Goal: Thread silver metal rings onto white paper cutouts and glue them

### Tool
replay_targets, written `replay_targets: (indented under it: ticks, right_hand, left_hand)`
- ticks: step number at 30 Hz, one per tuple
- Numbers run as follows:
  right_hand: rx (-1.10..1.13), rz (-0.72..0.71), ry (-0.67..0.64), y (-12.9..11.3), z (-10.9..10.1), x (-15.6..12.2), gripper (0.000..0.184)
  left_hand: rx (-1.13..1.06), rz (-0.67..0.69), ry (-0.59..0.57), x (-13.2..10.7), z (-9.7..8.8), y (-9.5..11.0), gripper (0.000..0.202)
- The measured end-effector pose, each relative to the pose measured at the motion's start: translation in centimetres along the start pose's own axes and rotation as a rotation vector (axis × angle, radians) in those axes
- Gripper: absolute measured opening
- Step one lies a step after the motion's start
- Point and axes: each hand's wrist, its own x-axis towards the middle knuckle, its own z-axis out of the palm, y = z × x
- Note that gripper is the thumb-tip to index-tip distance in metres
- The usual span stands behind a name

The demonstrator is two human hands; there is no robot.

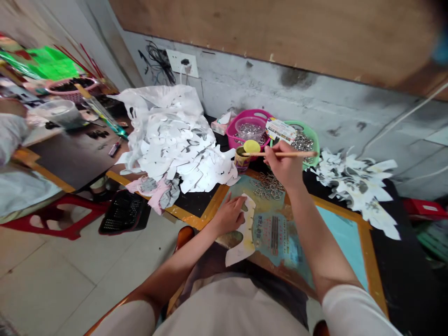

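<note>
Ahead of me a big heap of white paper cutouts (175, 144) covers the left part of the table (345, 233), and a smaller spread of cutouts (357, 189) lies to the right. Between them, against the wall, stand a pink basket (233, 135) holding a clear tub of metal pieces and a green basket (313, 140) just beside it. Loose metal rings (268, 186) lie on the table in front of the baskets. A small pot (241, 162) with a yellow lid (252, 146) leaning on it stands near the big heap. On the floor to the left I see a red stool (70, 212) and a black basket (122, 212).

My right hand (283, 164) is raised over the rings, fingers pinched around a thin wooden stick (301, 153) held level, its far end at the pot. My left hand (229, 215) lies flat, fingers spread and not gripping, pressing down a single white cutout (245, 235) at the near edge of the table.
</note>
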Motion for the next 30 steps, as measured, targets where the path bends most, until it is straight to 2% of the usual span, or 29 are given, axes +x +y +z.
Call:
replay_targets:
  ticks: [3,6,8,11,15,19,21,25,30]
  right_hand:
    - [-0.157,-0.042,-0.098,0.6,3.1,2.2,0.024]
    - [-0.159,-0.023,-0.121,1.1,4.3,3.0,0.025]
    - [-0.041,0.043,-0.028,1.2,3.6,2.8,0.028]
    - [0.219,0.180,0.141,1.0,1.0,1.5,0.033]
    - [0.462,0.340,0.184,1.4,-2.7,-1.7,0.034]
    - [0.528,0.495,0.054,3.1,-5.0,-6.8,0.033]
    - [0.512,0.531,0.001,4.0,-5.5,-9.7,0.034]
    - [0.427,0.558,-0.024,5.0,-6.0,-14.2,0.032]
    - [0.300,0.528,0.008,4.8,-6.5,-16.1,0.033]
  left_hand:
    - [0.003,0.003,0.005,0.0,0.0,-0.1,0.054]
    - [0.003,0.001,0.006,0.0,0.0,-0.1,0.055]
    - [-0.003,0.002,0.005,0.0,0.0,-0.1,0.055]
    - [-0.009,0.001,0.001,0.0,0.1,-0.1,0.056]
    - [-0.012,0.000,0.001,0.0,0.1,-0.1,0.055]
    - [-0.013,-0.008,-0.003,0.0,0.0,0.0,0.054]
    - [-0.010,-0.016,-0.009,0.0,0.0,0.0,0.054]
    - [0.002,-0.017,-0.009,0.0,0.1,-0.1,0.057]
    - [0.017,-0.017,-0.023,0.0,0.2,-0.2,0.056]
